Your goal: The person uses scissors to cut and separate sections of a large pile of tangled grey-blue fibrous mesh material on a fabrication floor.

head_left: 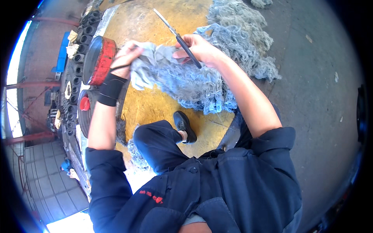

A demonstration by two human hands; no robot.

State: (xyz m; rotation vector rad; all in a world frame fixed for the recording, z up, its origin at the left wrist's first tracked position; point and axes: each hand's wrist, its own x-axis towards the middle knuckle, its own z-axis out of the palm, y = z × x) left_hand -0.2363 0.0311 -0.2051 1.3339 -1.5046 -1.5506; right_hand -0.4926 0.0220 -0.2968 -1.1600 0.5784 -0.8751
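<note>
As our left hand (pixel 127 58) grasps the frayed blue-grey bundle (pixel 175 79) by its pale end, over the yellow surface (pixel 149 104), and our right hand (pixel 202 49) grips a dark-handled cutting tool (pixel 190 53), we'd expect light, soft, snag-prone stuff, surest held right there.

The fibre bundle (pixel 175 79) is seen to be composed of soft, matt, textile-like strands, frayed and rough; the same tangled texture is repeated in the fibre heap (pixel 248 44). In the long-bladed tool (pixel 179 38), a smooth blade of metallic appearance is paired with a dark handle, by which a faint sheen is shown. The yellow surface (pixel 149 105) is marked by scuffs and stains, its finish unevenly worn. On the red round container (pixel 106 60), the coating is scuffed and patchy. The floor (pixel 318 77) is presented as matt and grey. Jacket (pixel 252 182) and trousers (pixel 157 145) are made of matt woven cloth.
</note>
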